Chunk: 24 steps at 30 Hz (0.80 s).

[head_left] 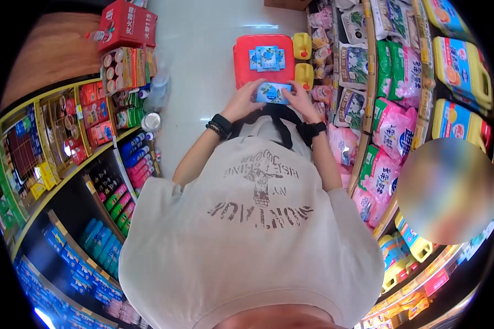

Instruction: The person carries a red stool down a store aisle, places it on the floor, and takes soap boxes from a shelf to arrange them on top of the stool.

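Both my hands grip a small blue-and-white packet (274,93), held level in front of my body. My left hand (248,100) closes on its left end, and my right hand (300,101) on its right end. Just beyond it is a red plastic stool (244,63) or similar flat-topped seat. Several similar light-blue packets (267,58) lie on the red top, partly overlapping. The undersides of my fingers are hidden.
Shelves of bagged detergent (392,129) and yellow jugs (461,71) line the right. Yellow bottles (302,46) stand beside the stool. Left are shelves of toothpaste boxes and bottles (101,247), plus a red fire box (129,24). Pale floor (195,71) runs between.
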### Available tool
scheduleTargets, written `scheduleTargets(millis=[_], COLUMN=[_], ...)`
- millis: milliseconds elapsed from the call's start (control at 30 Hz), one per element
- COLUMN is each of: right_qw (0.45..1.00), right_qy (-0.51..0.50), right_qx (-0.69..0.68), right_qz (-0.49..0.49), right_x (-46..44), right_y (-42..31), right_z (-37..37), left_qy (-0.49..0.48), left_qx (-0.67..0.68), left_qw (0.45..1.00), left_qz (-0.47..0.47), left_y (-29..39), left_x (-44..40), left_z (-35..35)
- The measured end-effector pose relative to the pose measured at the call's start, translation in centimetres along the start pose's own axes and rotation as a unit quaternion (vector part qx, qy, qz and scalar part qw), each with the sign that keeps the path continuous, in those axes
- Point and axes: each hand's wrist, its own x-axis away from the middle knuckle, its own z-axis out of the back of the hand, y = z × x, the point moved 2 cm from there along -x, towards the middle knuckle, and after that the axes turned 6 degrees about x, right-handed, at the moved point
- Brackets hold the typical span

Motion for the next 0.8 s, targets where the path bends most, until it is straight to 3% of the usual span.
scheduleTargets(millis=[133, 167, 267, 367, 533, 567, 800], right_qw=[0.997, 0.998, 0.998, 0.992, 0.994, 0.993, 0.991], right_qy=[-0.051, -0.053, -0.056, -0.062, -0.057, -0.063, -0.018], right_qx=[0.049, 0.030, 0.014, -0.074, 0.050, 0.055, 0.100], right_qz=[0.020, 0.011, -0.007, -0.086, -0.074, -0.085, -0.090], right_x=[-4.7, -5.7, -8.3, -11.9, -17.4, -18.0, -22.3], right_y=[2.3, 2.5, 2.6, 4.6, 9.7, 9.3, 10.5], right_z=[-0.2, -0.3, 0.1, -0.4, -1.7, -1.5, -1.9], left_qy=[0.046, 0.061, 0.070, 0.079, 0.069, 0.086, 0.111], left_qx=[0.072, 0.061, 0.140, 0.144, 0.141, 0.114, 0.090], left_qw=[0.992, 0.993, 0.974, 0.965, 0.950, 0.946, 0.937], left_qz=[0.091, 0.078, 0.165, 0.206, 0.270, 0.290, 0.320], left_y=[-3.5, -3.8, -4.8, -10.8, -17.8, -15.4, -18.6], left_x=[-2.4, -3.3, -6.3, -9.6, -13.5, -14.2, -18.0], left_z=[-1.0, -1.0, -1.2, -2.3, -3.5, -3.0, -3.4])
